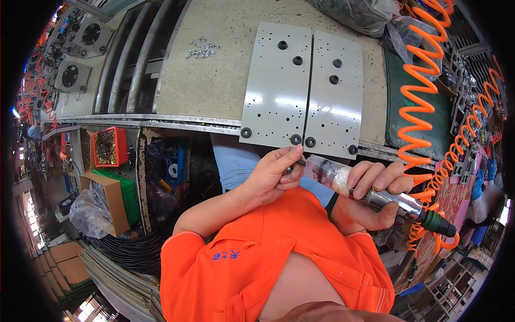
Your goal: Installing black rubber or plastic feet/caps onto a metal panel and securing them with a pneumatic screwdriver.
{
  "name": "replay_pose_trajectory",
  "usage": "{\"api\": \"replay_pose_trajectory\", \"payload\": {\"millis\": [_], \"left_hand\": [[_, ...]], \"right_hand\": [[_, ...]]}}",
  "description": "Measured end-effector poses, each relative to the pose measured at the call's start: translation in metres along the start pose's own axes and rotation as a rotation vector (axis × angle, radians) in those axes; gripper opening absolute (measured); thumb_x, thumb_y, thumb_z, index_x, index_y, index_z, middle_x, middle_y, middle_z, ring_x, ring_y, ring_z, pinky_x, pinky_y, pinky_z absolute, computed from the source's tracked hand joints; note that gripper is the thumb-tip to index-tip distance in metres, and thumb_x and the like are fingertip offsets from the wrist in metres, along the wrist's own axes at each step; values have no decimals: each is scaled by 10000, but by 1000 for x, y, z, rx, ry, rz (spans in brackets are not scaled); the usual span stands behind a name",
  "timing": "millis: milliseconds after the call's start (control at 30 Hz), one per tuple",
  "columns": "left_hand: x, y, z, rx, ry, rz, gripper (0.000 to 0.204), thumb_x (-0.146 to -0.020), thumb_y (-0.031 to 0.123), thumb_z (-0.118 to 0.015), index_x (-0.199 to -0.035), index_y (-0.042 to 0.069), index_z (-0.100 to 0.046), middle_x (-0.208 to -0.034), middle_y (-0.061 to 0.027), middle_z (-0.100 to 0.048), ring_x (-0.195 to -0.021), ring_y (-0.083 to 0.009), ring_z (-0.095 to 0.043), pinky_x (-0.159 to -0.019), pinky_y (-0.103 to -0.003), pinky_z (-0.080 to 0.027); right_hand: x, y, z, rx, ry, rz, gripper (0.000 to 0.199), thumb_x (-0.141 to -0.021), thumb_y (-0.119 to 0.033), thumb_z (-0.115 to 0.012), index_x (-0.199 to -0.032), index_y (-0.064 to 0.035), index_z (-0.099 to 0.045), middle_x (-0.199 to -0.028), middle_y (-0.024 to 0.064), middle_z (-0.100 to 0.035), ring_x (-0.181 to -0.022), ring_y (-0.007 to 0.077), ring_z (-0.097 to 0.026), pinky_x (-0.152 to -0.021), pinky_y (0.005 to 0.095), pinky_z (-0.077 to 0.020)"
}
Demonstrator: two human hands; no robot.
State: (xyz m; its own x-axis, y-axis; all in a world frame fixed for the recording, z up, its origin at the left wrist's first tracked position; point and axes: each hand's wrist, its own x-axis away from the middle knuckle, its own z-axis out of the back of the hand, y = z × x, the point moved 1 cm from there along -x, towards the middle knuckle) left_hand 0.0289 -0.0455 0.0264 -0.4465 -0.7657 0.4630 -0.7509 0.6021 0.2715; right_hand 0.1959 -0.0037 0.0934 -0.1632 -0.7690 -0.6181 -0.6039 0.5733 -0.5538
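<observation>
My right hand (pixel 378 185) grips a silver pneumatic screwdriver (pixel 396 201) with a clear, taped front sleeve and a dark green hose end. Its tip points toward my left hand (pixel 276 174), whose thumb and fingers are pinched beside it. Small dark metal shows between those fingers, too small to make out. Just beyond both hands, two light grey metal plates, a left one (pixel 274 86) and a right one (pixel 343 102), lie side by side with a narrow gap. Several round black feet, one of them a near foot (pixel 295 139), sit on the perforated plates, which overhang the bench's front edge.
Loose small screws (pixel 203 48) lie on the bench (pixel 214 91) left of the plates. Metal rollers (pixel 145 56) are farther left. An orange coiled air hose (pixel 417 107) hangs at the right. Plastic bags (pixel 354 16) lie at the back. A red bin (pixel 126 145) stands below left.
</observation>
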Motion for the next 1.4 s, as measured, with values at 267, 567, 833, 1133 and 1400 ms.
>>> {"api": "replay_pose_trajectory", "payload": {"millis": [267, 567, 833, 1133, 1400], "left_hand": [[0, 1, -6, -35, 11, -46, 262, -1027, 306, -546, -900, 79, -577, -584, 19, -436, -463, -36, -298, -417, -202, -213], [-5, -1, -7, -138, 153, 98, 310, -990, 331, -617, -833, 74, -539, -598, 9, -481, -455, -33, -341, -402, -196, -223], [-7, 1, -7, -63, 52, -13, 284, -975, 297, -646, -845, 62, -555, -692, -33, -576, -509, -44, -401, -433, -200, -268], [-1, 24, -20, -30, 46, -70, 287, -1019, 248, -547, -1143, 0, -623, -659, 6, -451, -513, -57, -322, -455, -211, -261], [-35, 80, -23, -338, 115, -106, 336, -1006, 289, -581, -1192, 15, -633, -640, 59, -412, -529, -43, -332, -469, -217, -261]], "right_hand": [[1, -2, -1, 38, 21, 8, 292, -953, -286, -584, -1043, -39, -458, -937, 114, -504, -542, 167, -553, -505, 337, -515], [-28, 1, 15, -174, -698, -18, 313, -860, -221, -736, -909, -14, -506, -840, 143, -604, -559, 227, -644, -527, 373, -591], [-3, 3, 10, 22, 321, -154, 286, -915, -345, -573, -1012, -90, -486, -906, 74, -493, -548, 150, -512, -509, 316, -466], [-9, 18, 15, 33, 306, -54, 255, -912, -330, -560, -1037, -111, -525, -916, 55, -503, -565, 134, -514, -525, 317, -469], [-70, 39, 0, 86, -22, -82, 282, -928, -328, -614, -1080, -113, -515, -950, 65, -497, -605, 162, -549, -590, 352, -489]]}}
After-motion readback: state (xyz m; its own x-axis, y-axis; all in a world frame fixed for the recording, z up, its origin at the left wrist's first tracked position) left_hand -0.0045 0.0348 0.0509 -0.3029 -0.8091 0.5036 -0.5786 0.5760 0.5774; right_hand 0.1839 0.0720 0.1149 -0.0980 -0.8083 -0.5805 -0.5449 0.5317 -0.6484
